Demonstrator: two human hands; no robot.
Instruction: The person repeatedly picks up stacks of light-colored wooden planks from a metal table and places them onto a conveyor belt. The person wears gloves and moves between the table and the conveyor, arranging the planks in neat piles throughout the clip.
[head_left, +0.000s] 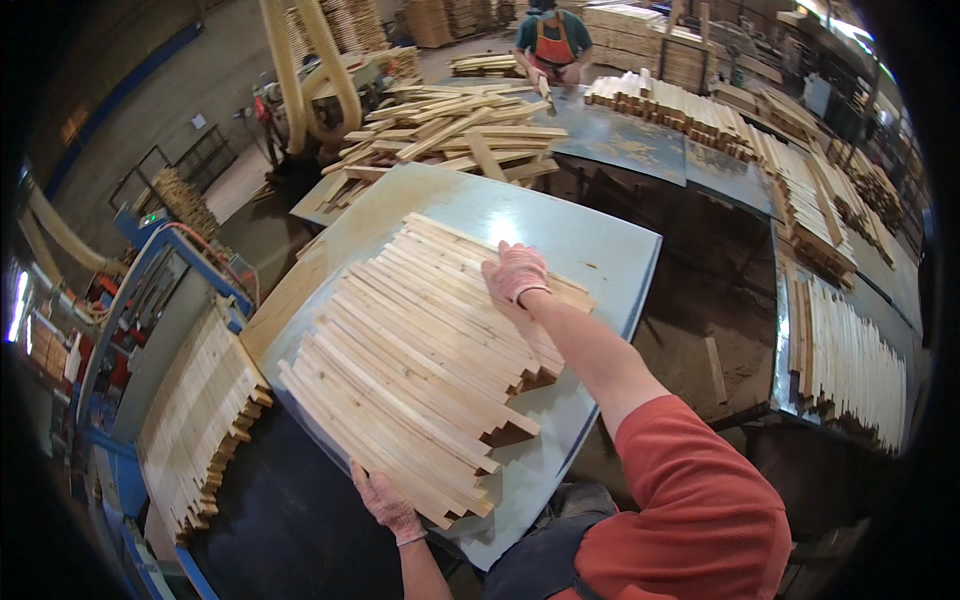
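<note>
A row of narrow wooden strips (420, 352) lies side by side on a metal-topped table (600, 240), their near ends uneven. My right hand (517, 274), in a pinkish knit glove, rests on the strips near the row's far right edge, its fingers partly bent. Against the outermost strip at the near left edge of the row is my left hand (384, 502), gloved alike, its fingertips partly hidden by the wood. One strip at the far right edge lies slightly askew, its end sticking out past the others.
At left, a blue-framed machine (127, 360) stands beside a panel of strips (202, 420). Beyond the table lies a loose heap of wooden pieces (450, 135). A co-worker (555, 45) in an orange apron stands at a far metal table (622, 135). More strips (855, 360) line the right-hand tables.
</note>
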